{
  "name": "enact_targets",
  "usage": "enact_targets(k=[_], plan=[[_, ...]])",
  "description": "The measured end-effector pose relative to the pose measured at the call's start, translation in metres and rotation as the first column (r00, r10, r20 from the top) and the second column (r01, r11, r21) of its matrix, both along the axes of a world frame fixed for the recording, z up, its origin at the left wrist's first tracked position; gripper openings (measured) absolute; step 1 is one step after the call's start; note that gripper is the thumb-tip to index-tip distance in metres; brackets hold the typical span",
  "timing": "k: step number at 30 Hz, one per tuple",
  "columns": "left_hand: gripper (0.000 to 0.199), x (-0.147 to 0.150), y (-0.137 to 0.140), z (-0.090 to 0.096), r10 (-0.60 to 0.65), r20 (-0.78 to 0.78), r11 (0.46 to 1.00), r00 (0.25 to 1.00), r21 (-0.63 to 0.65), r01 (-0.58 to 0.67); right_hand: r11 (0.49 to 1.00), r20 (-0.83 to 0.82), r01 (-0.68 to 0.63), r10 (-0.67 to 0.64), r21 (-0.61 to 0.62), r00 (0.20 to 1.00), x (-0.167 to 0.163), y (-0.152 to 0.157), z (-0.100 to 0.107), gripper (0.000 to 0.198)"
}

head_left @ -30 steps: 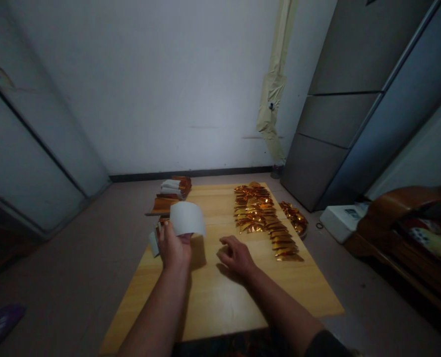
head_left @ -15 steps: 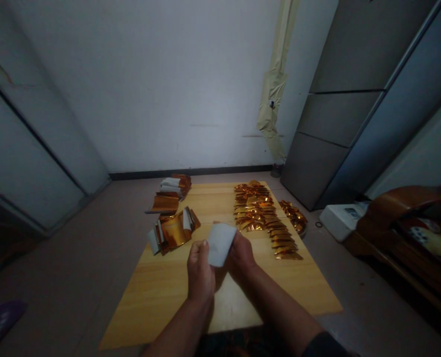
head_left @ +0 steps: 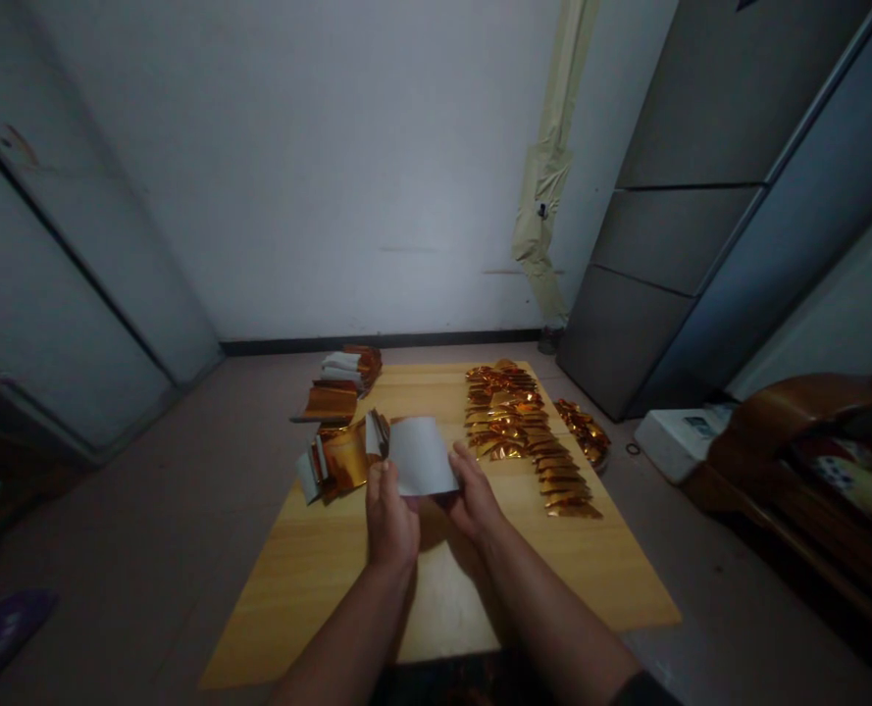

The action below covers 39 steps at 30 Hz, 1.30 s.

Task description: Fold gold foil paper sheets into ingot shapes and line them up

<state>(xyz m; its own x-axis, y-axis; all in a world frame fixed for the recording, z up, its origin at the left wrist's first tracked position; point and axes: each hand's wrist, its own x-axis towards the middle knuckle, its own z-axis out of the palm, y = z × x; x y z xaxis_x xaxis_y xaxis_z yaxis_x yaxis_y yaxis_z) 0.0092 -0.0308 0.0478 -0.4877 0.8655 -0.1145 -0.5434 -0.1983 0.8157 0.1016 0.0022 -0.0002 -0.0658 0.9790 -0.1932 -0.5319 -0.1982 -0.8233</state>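
Observation:
A sheet of paper, its pale side toward me, is held above the table between my two hands. My left hand grips its left edge, thumb up. On the opposite edge, my right hand is closed with its fingers partly behind the sheet. Just left of the paper lies a loose pile of gold foil paper sheets, some showing their pale backs. Farther back are more curled foil sheets. To the right, folded gold foil pieces lie overlapped in rows.
The wooden table stands before a white wall. Beyond its right edge sits a container heaped with gold pieces. A grey refrigerator, a white box and a carved wooden seat are on the right.
The sheet has moved slightly up and left and turned to lie squarer between my hands. My right hand has shifted to its lower right edge. The piles look the same.

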Motion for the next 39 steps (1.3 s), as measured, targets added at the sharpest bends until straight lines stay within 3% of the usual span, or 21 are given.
enact_targets(k=[3,6,10,12,15,17,19,22,25,28,31,33,34,37,38,39], plan=[[0.033,-0.003,-0.011,-0.013,-0.098,-0.008,0.995,0.995,0.008,0.098,0.996,0.048,0.085,-0.084,-0.016,0.995,0.011,0.018,-0.001,0.064],[0.034,-0.013,-0.021,-0.021,-0.155,-0.048,0.988,0.987,0.011,0.156,0.994,0.381,0.043,-0.079,0.102,0.921,0.022,0.030,-0.001,0.060],[0.043,-0.034,-0.027,-0.026,-0.152,-0.038,0.988,0.988,-0.020,0.151,0.967,0.827,-0.160,-0.077,0.197,0.556,0.029,0.035,-0.003,0.061],[0.057,-0.041,-0.028,-0.031,-0.226,-0.063,0.972,0.972,-0.081,0.220,0.940,0.927,-0.293,-0.055,0.173,0.371,0.029,0.033,-0.005,0.065],[0.058,-0.046,-0.028,-0.042,-0.372,-0.162,0.920,0.914,-0.193,0.340,0.883,0.984,-0.445,-0.090,0.152,0.157,0.028,0.029,-0.005,0.067],[0.056,-0.048,-0.027,-0.050,-0.413,-0.300,0.906,0.860,-0.233,0.353,0.838,0.985,-0.517,-0.158,0.173,0.073,0.028,0.026,-0.004,0.066],[0.054,-0.050,-0.027,-0.055,-0.376,-0.512,0.926,0.773,-0.238,0.293,0.804,0.978,-0.567,-0.206,0.180,0.019,0.028,0.025,-0.003,0.064],[0.049,-0.057,-0.026,-0.058,-0.319,-0.804,0.945,0.501,-0.230,0.232,0.771,0.968,-0.612,-0.249,0.178,-0.031,0.029,0.027,0.000,0.062],[0.036,-0.063,-0.025,-0.059,-0.250,-0.948,0.957,0.196,-0.211,0.202,0.725,0.945,-0.654,-0.325,0.216,-0.048,0.030,0.031,0.001,0.056],[0.025,-0.066,-0.023,-0.060,-0.136,-0.991,0.960,-0.008,-0.134,0.247,0.697,0.928,-0.651,-0.371,0.302,0.033,0.031,0.030,-0.002,0.046],[0.024,-0.066,-0.019,-0.060,-0.167,-0.982,0.907,-0.085,-0.187,0.378,0.760,0.920,-0.530,-0.244,0.377,0.306,0.035,0.020,-0.008,0.033],[0.022,-0.066,-0.016,-0.059,-0.218,-0.971,0.884,-0.099,-0.239,0.402,0.846,0.840,-0.393,-0.111,0.360,0.532,0.042,0.008,-0.009,0.026],[0.021,-0.065,-0.015,-0.058,-0.231,-0.967,0.882,-0.108,-0.256,0.397,0.862,0.797,-0.380,-0.043,0.334,0.602,0.046,0.001,-0.009,0.024],[0.017,-0.062,-0.016,-0.050,-0.236,-0.953,0.884,-0.191,-0.293,0.366,0.849,0.749,-0.423,0.051,0.316,0.661,0.059,-0.018,-0.002,0.028],[0.016,-0.060,-0.016,-0.047,-0.235,-0.944,0.884,-0.233,-0.307,0.353,0.818,0.776,-0.457,0.022,0.348,0.631,0.062,-0.024,0.002,0.034],[0.014,-0.058,-0.017,-0.043,-0.232,-0.933,0.883,-0.274,-0.320,0.343,0.754,0.825,-0.544,0.006,0.368,0.566,0.064,-0.029,0.005,0.043]])
